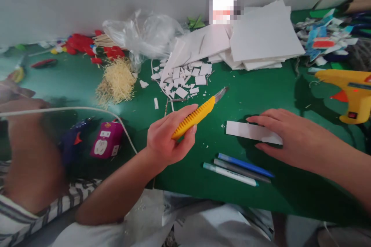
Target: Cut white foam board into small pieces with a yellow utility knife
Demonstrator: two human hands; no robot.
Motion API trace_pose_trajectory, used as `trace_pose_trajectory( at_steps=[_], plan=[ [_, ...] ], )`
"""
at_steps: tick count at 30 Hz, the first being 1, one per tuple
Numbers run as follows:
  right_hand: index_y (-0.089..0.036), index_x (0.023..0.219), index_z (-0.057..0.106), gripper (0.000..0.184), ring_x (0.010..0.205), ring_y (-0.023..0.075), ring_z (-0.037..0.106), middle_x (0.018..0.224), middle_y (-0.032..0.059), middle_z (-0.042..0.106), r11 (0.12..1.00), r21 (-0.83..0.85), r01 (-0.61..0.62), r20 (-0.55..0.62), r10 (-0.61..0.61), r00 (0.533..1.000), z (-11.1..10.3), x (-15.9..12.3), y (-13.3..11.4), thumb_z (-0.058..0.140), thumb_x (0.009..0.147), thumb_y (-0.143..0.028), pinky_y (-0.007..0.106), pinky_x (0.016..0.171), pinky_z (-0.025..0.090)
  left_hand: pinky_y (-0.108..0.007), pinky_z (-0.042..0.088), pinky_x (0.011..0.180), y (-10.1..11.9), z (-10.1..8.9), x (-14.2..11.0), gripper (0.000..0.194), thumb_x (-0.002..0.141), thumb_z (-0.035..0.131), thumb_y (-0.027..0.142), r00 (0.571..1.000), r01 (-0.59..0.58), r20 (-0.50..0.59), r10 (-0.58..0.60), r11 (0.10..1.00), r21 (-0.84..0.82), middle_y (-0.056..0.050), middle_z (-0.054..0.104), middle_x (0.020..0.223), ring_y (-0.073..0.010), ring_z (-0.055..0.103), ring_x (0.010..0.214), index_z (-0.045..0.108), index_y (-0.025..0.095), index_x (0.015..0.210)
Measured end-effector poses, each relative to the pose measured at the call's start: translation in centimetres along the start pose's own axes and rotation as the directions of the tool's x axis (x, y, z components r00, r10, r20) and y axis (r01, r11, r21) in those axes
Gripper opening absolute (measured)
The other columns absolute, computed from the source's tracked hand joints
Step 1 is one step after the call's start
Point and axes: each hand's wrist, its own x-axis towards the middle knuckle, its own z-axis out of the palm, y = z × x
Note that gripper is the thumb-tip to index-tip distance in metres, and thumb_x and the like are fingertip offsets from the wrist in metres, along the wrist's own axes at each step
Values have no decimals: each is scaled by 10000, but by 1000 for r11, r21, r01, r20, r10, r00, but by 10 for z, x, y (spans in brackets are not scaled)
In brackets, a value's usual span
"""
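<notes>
White strip point(242, 130) flat on green worktop point(255, 84) | right hand point(279, 133) spread across its right end | left hand point(171, 135) wrapped round yellow cutter point(197, 117), blade off strip | step, judged: positioning | for next move: firm hold, fingers clear of blade

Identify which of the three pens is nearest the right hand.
The blue pen, closest to the right hand; grey pen, then white pen, lie farther off.

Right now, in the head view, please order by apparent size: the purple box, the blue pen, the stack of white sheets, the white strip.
1. Stack of white sheets
2. Purple box and white strip: too alike to rank
3. Blue pen
</notes>
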Motion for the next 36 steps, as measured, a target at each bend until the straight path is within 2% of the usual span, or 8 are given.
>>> trace_pose_trajectory(
  at_steps=[5,9,15,21,27,31,34,36],
  plan=[
    [-215,1164,739,328,886,273,670,1035,115,751,989,-122,-78,-112,64,992,16,27,-18,557,951,-385,396,706,532,-216,652,797,0,1,1,346,967,609,222,994,56,87,-62,995,80,-50,832,1161,-160,807,845,691,197,1302],
    [-199,1138,735,332,912,291,632,1062,144,724,976,-186,-111,-94,95,991,21,44,-28,554,971,-421,403,713,508,-202,628,733,-1,5,1,387,991,571,231,981,47,184,-67,993,107,-35,838,1065,-152,794,812,666,197,1364],
    [-208,1182,745,314,891,270,598,1048,146,712,980,-185,-78,-126,55,991,25,44,-28,492,1016,-289,381,689,479,-205,586,626,1,12,-4,358,1031,529,217,965,-28,262,4,996,88,-23,807,928,-124,734,689,647,178,1367],
    [-218,1251,728,344,899,269,603,1062,150,709,983,-171,-62,-102,45,994,28,44,-28,472,1036,-300,368,678,469,-202,560,596,7,12,-4,366,1046,526,210,960,-50,281,18,993,108,6,764,861,-105,678,618,603,180,1403],
    [-135,1265,720,392,921,300,662,1117,188,734,998,-55,-30,-159,21,987,21,41,-25,488,999,-307,440,749,561,-218,540,591,9,9,-3,368,1048,532,187,954,-44,298,18,996,81,-7,779,935,-97,654,606,567,172,1414],
    [-187,1285,719,343,938,242,749,1121,108,790,973,187,-136,-328,193,925,9,38,-12,530,1019,-289,383,762,608,-222,520,587,9,9,0,336,1055,540,198,951,-35,308,-1,993,109,10,756,881,-101,645,606,587,195,1388],
    [-247,1233,744,301,805,200,753,1040,52,808,926,275,-259,-407,356,841,2,36,-7,541,1013,-220,361,691,607,-226,520,605,8,10,1,331,1053,544,188,953,-40,304,4,993,112,12,750,870,-105,639,610,589,188,1381],
    [-277,1163,764,274,783,202,752,1008,36,811,914,285,-289,-433,392,812,1,36,-7,550,1009,-202,372,681,606,-228,519,610,8,10,1,330,1053,545,183,953,-42,302,5,992,118,13,744,860,-106,637,609,593,180,1379]
  ],
)
